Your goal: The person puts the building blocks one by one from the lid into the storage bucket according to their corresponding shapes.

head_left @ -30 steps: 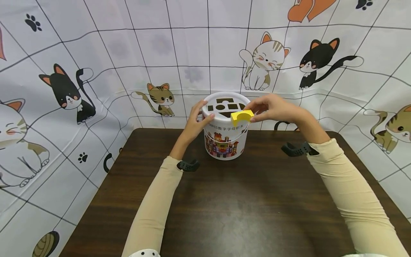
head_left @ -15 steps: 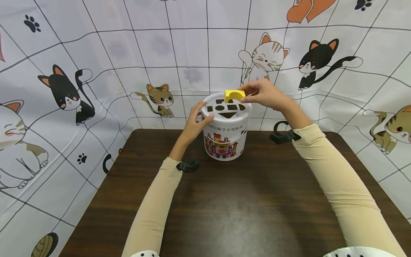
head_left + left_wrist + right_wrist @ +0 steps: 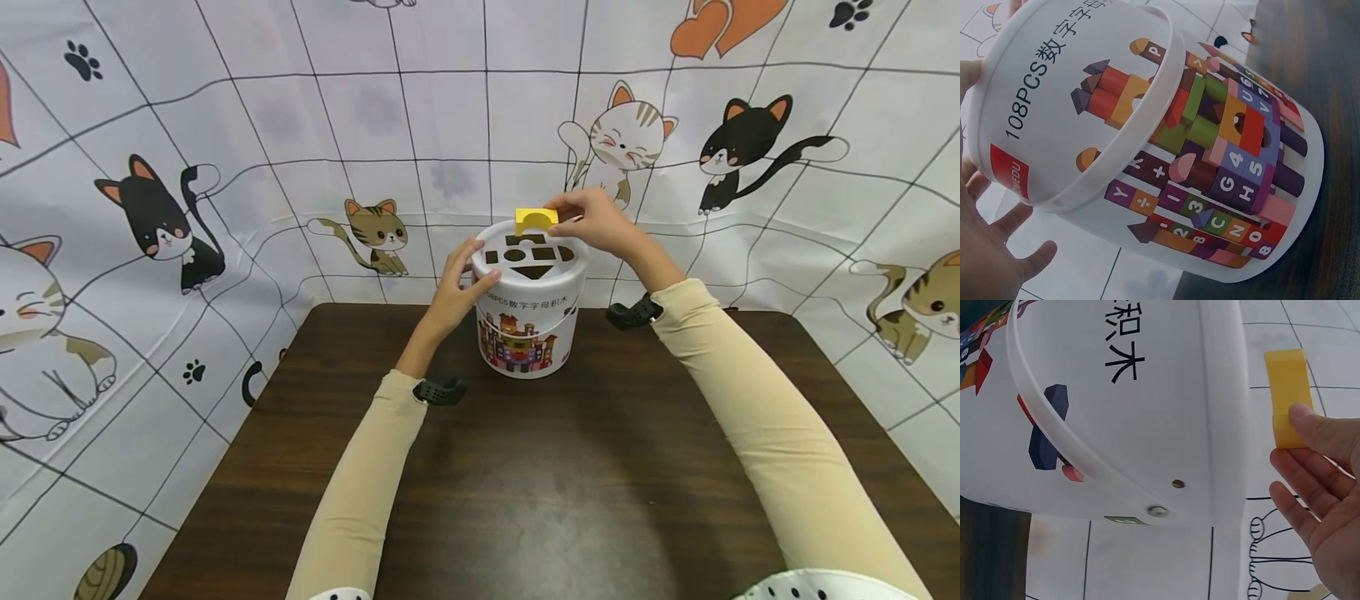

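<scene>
A white bucket (image 3: 491, 307) printed with colourful block castles stands upright on the table. Its white lid (image 3: 501, 270) has several dark cut-out shapes. My left hand (image 3: 447, 298) rests against the bucket's left side at the lid rim; in the left wrist view its fingers (image 3: 1013, 220) are spread rather than wrapped around the bucket. Between thumb and fingers, my right hand (image 3: 597, 225) pinches a yellow arch-shaped block (image 3: 522, 218) over the far part of the lid. The right wrist view shows the block (image 3: 1288, 378) beyond the rim, apart from the bucket's side wall.
A dark brown wooden table (image 3: 525, 467) extends toward me from the bucket. Close behind it hangs a white grid-patterned sheet (image 3: 450, 117) with printed cats. The bucket's thin white handle (image 3: 1147, 134) hangs down across its front.
My right hand has carried the yellow arch block from the lid's front right edge up, back and leftward to above the far slots. My left hand has stayed on the bucket.
</scene>
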Tool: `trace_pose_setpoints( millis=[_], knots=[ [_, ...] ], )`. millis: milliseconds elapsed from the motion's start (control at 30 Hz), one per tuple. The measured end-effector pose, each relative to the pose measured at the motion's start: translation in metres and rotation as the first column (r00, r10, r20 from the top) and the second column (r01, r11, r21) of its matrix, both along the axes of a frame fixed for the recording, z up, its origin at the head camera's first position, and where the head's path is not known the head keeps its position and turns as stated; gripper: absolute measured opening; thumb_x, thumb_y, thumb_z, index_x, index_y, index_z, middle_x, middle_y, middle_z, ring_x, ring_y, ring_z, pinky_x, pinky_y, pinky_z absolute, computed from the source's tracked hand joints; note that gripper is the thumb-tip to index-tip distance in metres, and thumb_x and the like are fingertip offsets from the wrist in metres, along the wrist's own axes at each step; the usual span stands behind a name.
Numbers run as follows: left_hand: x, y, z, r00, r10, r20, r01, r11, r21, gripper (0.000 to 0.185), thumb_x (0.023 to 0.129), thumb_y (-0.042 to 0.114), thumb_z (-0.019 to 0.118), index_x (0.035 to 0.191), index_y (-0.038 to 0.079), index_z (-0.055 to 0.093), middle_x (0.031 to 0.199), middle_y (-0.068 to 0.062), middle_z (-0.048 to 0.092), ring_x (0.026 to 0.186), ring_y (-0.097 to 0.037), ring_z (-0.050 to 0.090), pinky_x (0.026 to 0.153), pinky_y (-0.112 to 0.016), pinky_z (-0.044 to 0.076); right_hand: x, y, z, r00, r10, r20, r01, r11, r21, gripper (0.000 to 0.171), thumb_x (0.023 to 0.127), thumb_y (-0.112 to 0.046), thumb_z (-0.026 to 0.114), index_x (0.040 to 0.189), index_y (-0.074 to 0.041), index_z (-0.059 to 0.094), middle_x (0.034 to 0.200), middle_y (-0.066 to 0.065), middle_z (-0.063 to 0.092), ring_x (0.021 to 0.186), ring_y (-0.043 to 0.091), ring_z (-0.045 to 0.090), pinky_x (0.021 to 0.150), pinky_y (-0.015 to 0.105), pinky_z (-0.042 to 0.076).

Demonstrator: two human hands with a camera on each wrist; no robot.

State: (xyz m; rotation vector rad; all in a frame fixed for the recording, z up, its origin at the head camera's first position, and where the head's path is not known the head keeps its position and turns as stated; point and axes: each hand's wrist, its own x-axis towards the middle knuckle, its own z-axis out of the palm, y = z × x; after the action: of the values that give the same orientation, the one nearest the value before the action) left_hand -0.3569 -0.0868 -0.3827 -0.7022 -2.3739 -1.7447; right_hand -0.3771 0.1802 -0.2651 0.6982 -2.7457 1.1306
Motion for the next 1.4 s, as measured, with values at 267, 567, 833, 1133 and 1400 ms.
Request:
trace_pose_setpoints(
  millis=[267, 567, 833, 1133, 1400],
  knots=[
    [0.001, 0.002, 0.002, 0.999, -0.023, 0.028, 0.023, 1.0, 0.011, 0.071, 0.1, 0.02, 0.061, 0.162, 0.012, 0.027, 0.171, -0.012, 0.007, 0.147, -0.043, 0.026, 0.112, -0.063, 0.04, -0.009, -0.002, -0.01, 1.0, -0.028, 0.011, 0.028, 0.999, -0.037, 0.038, 0.094, -0.005, 0.072, 0.13, 0.003, 0.066, 0.122, 0.024, 0.068, 0.113, 0.033, 0.063, 0.097, 0.043, 0.051],
    [0.004, 0.004, -0.001, 1.0, -0.015, -0.006, 0.015, 1.0, 0.009, 0.07, 0.098, 0.036, 0.063, 0.16, 0.024, 0.033, 0.17, -0.004, 0.012, 0.144, -0.035, 0.033, 0.113, -0.057, 0.041, -0.015, -0.005, -0.021, 0.997, -0.069, 0.044, 0.07, 0.997, -0.021, 0.04, 0.093, -0.007, 0.073, 0.132, 0.002, 0.065, 0.126, 0.025, 0.067, 0.119, 0.035, 0.061, 0.106, 0.05, 0.049],
    [0.004, 0.003, -0.002, 1.0, -0.007, -0.008, 0.007, 1.0, 0.012, 0.072, 0.096, 0.04, 0.064, 0.159, 0.023, 0.034, 0.169, -0.004, 0.015, 0.143, -0.035, 0.034, 0.112, -0.057, 0.042, -0.018, -0.009, -0.025, 0.997, -0.079, 0.018, 0.079, 0.997, -0.02, 0.041, 0.091, -0.006, 0.075, 0.131, 0.003, 0.066, 0.124, 0.025, 0.068, 0.118, 0.037, 0.062, 0.106, 0.051, 0.049],
    [0.005, 0.002, 0.001, 1.0, -0.014, -0.002, 0.014, 1.0, 0.017, 0.07, 0.098, 0.034, 0.063, 0.16, 0.023, 0.033, 0.17, -0.005, 0.013, 0.144, -0.036, 0.033, 0.113, -0.058, 0.041, -0.019, -0.014, -0.026, 0.997, -0.081, 0.001, 0.081, 0.997, 0.01, 0.042, 0.091, -0.005, 0.074, 0.131, 0.004, 0.065, 0.126, 0.026, 0.067, 0.121, 0.037, 0.06, 0.107, 0.05, 0.047],
    [0.004, 0.0, 0.002, 1.0, -0.005, -0.004, 0.005, 1.0, 0.008, 0.072, 0.097, 0.038, 0.063, 0.16, 0.022, 0.032, 0.17, -0.005, 0.014, 0.144, -0.035, 0.032, 0.113, -0.057, 0.041, -0.021, -0.021, -0.028, 0.996, -0.084, 0.013, 0.083, 0.996, 0.03, 0.044, 0.093, -0.006, 0.073, 0.134, 0.004, 0.063, 0.13, 0.026, 0.066, 0.124, 0.038, 0.06, 0.108, 0.05, 0.048]
  ],
)
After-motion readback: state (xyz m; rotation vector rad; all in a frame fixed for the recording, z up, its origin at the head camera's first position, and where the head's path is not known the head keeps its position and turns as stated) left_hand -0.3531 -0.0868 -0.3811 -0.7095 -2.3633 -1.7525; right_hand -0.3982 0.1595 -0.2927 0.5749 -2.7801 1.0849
